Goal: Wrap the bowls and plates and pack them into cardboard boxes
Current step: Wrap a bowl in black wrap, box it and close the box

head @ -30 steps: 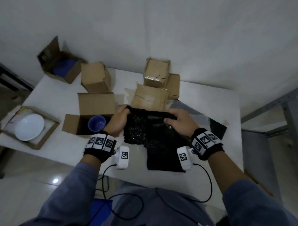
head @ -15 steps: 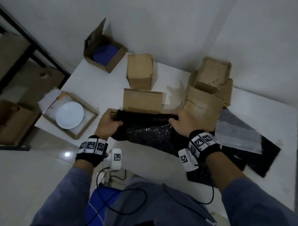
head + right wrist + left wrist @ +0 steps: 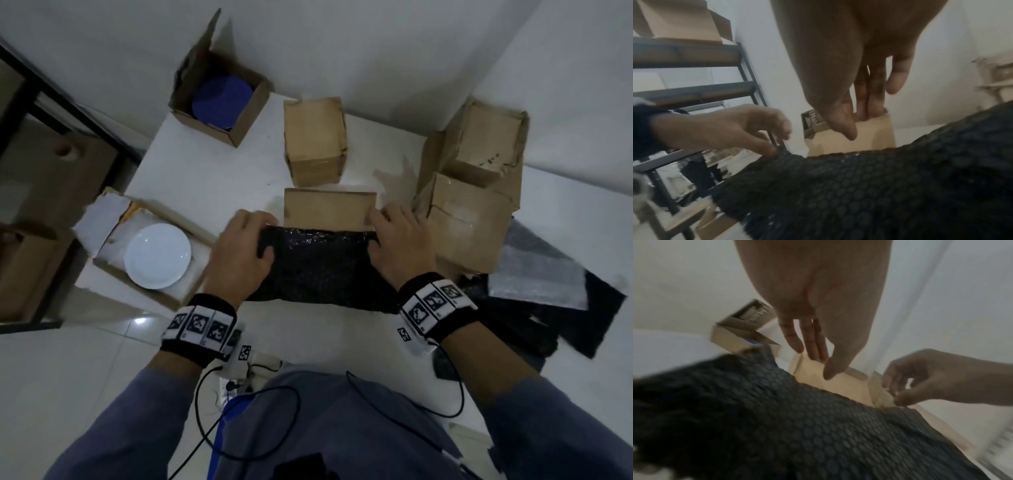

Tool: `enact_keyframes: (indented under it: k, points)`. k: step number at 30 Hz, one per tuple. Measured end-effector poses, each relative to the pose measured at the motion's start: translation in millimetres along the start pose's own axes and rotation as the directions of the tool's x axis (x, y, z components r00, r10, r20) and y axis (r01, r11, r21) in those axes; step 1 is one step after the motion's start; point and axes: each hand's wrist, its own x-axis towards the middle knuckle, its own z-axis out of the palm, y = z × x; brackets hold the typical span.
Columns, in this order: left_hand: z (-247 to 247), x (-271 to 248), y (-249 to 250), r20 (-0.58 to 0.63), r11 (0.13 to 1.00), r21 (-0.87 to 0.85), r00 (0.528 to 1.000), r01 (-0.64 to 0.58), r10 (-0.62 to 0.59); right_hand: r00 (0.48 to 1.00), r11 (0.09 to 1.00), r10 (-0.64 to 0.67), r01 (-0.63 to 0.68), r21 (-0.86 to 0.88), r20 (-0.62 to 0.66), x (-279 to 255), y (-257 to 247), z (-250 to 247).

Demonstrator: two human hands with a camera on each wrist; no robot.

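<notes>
A black bubble wrap sheet [image 3: 318, 270] [image 3: 818, 426] [image 3: 879, 186] lies draped over the mouth of an open cardboard box. The box's rear flap [image 3: 329, 209] stands up behind the sheet. My left hand [image 3: 258, 236] [image 3: 822, 365] pinches the sheet's far left corner, thumb on top. My right hand [image 3: 380, 229] [image 3: 859, 125] holds the far right corner the same way, with its fingers against the flap. Whatever is inside the box is hidden under the sheet. A white plate [image 3: 157, 257] lies in a shallow box at the table's left edge.
An open box [image 3: 239, 133] with a blue dish [image 3: 222, 102] sits at the far left corner of the white table [image 3: 212, 178]. Closed boxes stand behind [image 3: 315, 140] and to the right [image 3: 469, 233]. Spare wrap sheets [image 3: 534, 274] lie at the right. A metal rack [image 3: 694, 91] stands to the left.
Both hands carried the black sheet from the table in front of me to the left, over the open box. It now covers the box mouth and the blue bowl inside.
</notes>
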Motion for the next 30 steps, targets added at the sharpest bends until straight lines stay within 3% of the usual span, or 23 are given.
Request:
enact_keyframes:
  k: [1,3,5,6,15,22,30]
  points:
    - [7,2,6,0.095,0.995,-0.021,0.99,-0.099,0.101,0.998,0.999,-0.036,0.034,0.039,0.042,-4,-7,-1]
    - [26,6,14,0.306,0.975,0.009,0.929,-0.222,0.208,0.96,0.997,-0.063,0.046,0.068,0.272,-14,-22,5]
    - [47,9,17,0.475,0.954,0.131,0.862,-0.271,0.18,0.892,0.999,-0.028,0.036,-0.009,0.451,-23,-30,23]
    - [56,9,16,0.514,0.942,0.18,0.844,-0.282,0.154,0.876,0.999,0.005,0.016,-0.04,0.483,-27,-33,31]
    - [72,-5,-1,0.46,0.966,0.145,0.879,-0.214,0.126,0.897,0.976,0.045,0.054,-0.209,0.439,-30,-37,48]
    - [79,0,1,0.501,0.907,0.283,0.855,-0.31,0.136,0.845,0.994,0.034,0.029,-0.109,0.533,-21,-32,57]
    - [83,6,3,0.492,0.884,0.346,0.863,-0.314,0.115,0.838,0.991,0.053,0.024,-0.135,0.543,-14,-33,60]
